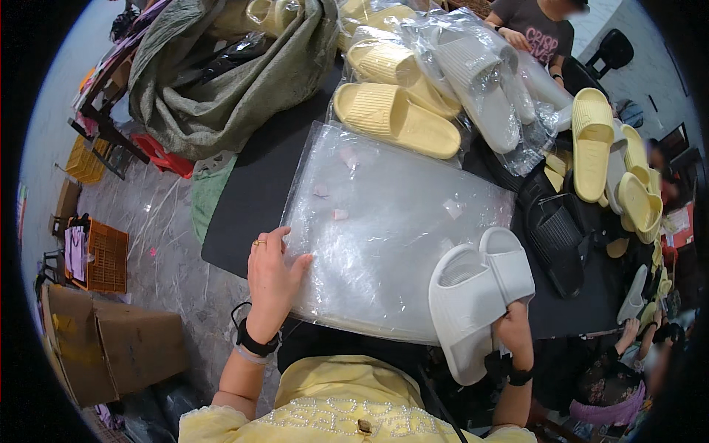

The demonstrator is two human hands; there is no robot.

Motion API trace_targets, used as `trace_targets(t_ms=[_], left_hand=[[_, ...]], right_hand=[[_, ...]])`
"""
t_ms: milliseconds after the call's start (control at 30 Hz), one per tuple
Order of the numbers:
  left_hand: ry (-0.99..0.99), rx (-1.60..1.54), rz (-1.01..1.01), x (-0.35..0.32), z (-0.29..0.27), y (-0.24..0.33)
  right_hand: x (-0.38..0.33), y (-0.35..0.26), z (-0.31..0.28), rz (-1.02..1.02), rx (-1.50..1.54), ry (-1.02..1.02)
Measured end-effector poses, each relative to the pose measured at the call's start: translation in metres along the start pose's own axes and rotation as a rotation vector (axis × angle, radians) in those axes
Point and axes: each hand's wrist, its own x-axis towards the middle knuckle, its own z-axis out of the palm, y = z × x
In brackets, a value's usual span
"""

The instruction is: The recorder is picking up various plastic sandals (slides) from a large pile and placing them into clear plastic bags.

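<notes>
I am pressing my left hand (272, 277) flat, fingers spread open, on the near left corner of a stack of clear plastic bags (384, 236) lying on the dark worktop (251, 192). My right hand (513, 328) is gripping a pair of white slippers (476, 295) from below, fingers closed around their heel end, soles stacked together and toes pointing away from me, at the stack's right edge. The pair is not yet in a bag, and no bag looks opened. Beyond the stack, bagged yellow slippers (395, 114) and bagged white ones (480, 81) are lying finished, while loose yellow slippers (591, 140) and black slippers (557, 236) are waiting to the right. Both my forearms are reaching forward, wrists slightly bent.
</notes>
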Motion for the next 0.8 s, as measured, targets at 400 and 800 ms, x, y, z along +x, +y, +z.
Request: trace_targets(t_ms=[400, 800], left_hand=[[-0.079, 0.083, -0.129, -0.001, -0.001, 0.003], [-0.067, -0.095, -0.126, 0.002, -0.009, -0.016]], right_hand=[[0.001, 0.01, 0.008, 0.037, -0.092, -0.041], [-0.005, -0.051, 0.001, -0.259, -0.123, 0.123]])
